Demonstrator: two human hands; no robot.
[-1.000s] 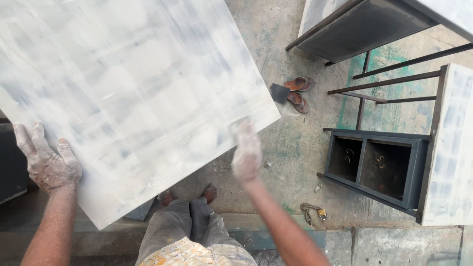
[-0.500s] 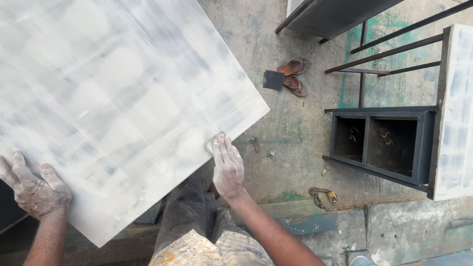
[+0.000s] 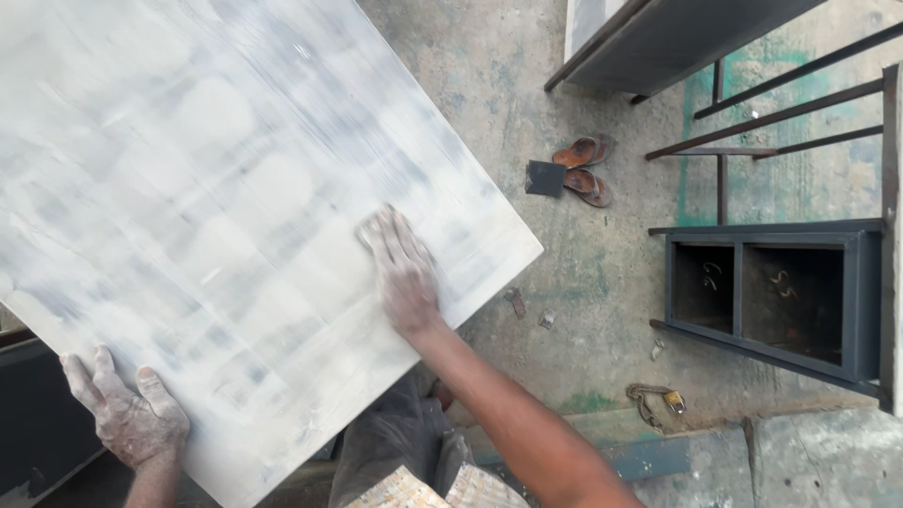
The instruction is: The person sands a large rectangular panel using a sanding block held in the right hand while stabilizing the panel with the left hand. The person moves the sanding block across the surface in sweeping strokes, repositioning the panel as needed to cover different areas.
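White-smeared board [image 3: 216, 216] runs off top and left edges, full size unseen. Right hand [image 3: 403, 271] lies flat on it, anything beneath palm hidden. Left hand [image 3: 127, 414] cut at wrist by bottom edge. Dark metal cabinet [image 3: 781, 296] cropped at right; small items inside unclear.

Large whitish, grey-smeared flat board [image 3: 216, 216], lying tilted.

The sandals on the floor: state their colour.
Reddish-brown sandals, clearest in the head view.
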